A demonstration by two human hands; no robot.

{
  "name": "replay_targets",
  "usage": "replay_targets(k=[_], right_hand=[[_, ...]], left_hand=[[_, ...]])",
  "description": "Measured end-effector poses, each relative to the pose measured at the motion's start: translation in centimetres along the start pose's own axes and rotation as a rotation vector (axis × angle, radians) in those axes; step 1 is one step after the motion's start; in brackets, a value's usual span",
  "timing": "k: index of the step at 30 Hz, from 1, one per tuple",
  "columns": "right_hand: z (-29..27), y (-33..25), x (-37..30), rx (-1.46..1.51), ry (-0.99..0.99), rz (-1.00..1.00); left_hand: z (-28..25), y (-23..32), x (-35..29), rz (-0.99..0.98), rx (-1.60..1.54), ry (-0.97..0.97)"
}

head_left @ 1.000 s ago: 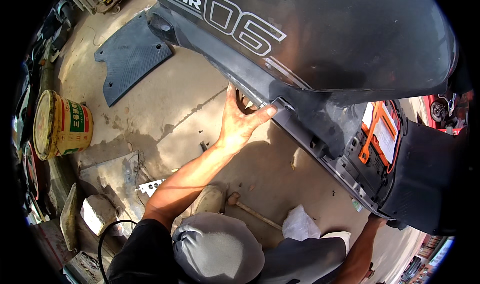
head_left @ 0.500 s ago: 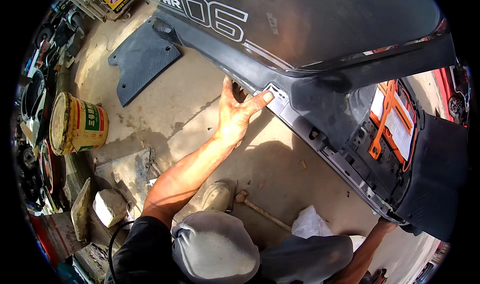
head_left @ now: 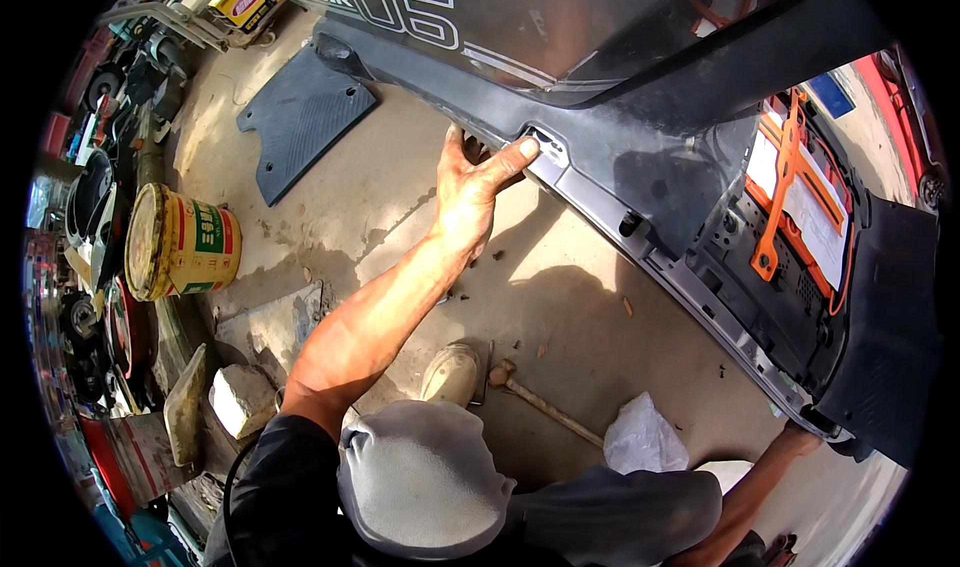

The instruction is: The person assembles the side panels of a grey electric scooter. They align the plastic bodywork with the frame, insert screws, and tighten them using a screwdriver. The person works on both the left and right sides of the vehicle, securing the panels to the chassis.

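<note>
The left hand (head_left: 470, 192) grips the grey body panel (head_left: 640, 157) by its edge — steadying it — while the right hand (head_left: 800, 437), half hidden, props the far end.

Right hand (head_left: 800, 435) mostly hidden under scooter body panel (head_left: 640, 167); left hand's fingertips (head_left: 470, 147) tucked behind panel edge.

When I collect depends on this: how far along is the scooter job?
Done: one ribbed floor panel lies off on the concrete, and the compartment with the orange bracket is uncovered. In hand: the left hand grips the lower edge of the grey side panel; the right hand reaches its far end. Left: that panel looks still attached.
</note>
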State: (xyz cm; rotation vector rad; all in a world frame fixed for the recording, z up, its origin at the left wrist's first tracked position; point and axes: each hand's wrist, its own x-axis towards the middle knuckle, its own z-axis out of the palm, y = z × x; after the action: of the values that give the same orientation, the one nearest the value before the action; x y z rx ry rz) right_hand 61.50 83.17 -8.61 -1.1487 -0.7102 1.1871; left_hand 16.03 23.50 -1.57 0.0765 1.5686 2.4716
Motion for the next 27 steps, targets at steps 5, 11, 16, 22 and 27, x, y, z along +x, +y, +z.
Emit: replay_targets(k=[5, 11, 16, 22, 27], right_hand=[[-0.2, -0.4, 0.2, 0.007, 0.014, -0.010], [-0.4, -0.7, 0.3, 0.006, 0.031, -0.011], [-0.4, -0.9, 0.5, -0.011, 0.033, -0.011], [-0.5, -0.8, 0.7, 0.004, 0.036, 0.002], [-0.3, -0.8, 0.9, -0.015, 0.044, -0.003]], left_hand=[[0.4, -0.2, -0.1, 0.065, -0.018, 0.024], [1.7, -1.1, -0.2, 0.176, 0.007, 0.076], [2.1, -1.7, -0.1, 0.219, 0.064, 0.138], [2.3, -1.3, 0.0, 0.230, 0.065, 0.126], [1.8, -2.4, 0.3, 0.193, 0.051, 0.097]])
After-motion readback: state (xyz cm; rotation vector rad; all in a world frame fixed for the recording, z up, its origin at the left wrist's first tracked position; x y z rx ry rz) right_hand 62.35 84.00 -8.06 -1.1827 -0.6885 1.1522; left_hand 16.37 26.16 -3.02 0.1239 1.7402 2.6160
